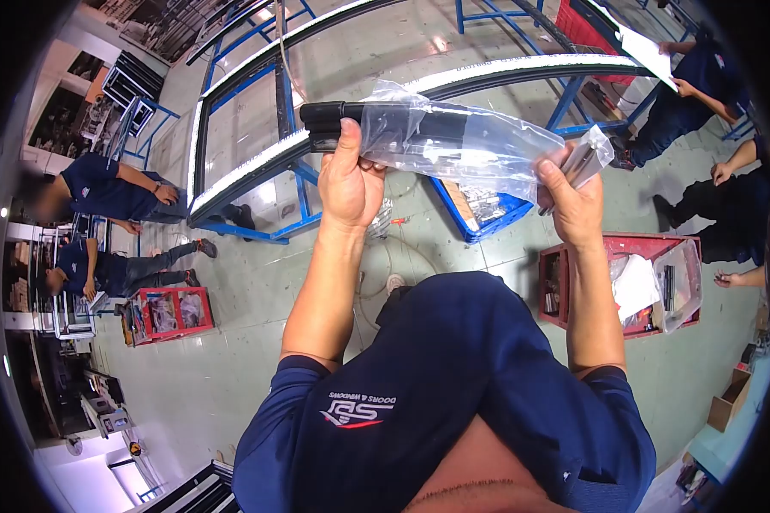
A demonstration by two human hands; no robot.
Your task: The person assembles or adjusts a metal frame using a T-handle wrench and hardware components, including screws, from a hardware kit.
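Note:
A clear plastic bag (496, 137) stretches between my two hands, with black cylindrical parts (329, 114) sticking out of its left end. My left hand (351, 184) is closed round the black parts and the bag's edge, thumb on top. The bag's other end, with some thin dark pieces (583, 162) in it, is pinched in my right hand (571, 197). Just beyond the bag lies a white-edged black frame (257, 162) on blue stands.
On the floor ahead sits a blue crate (479, 227) of small parts. A red cart (552, 265) stands at the right, another red cart (169, 315) at the left. People stand on both sides; one at the upper right holds a white sheet (646, 56).

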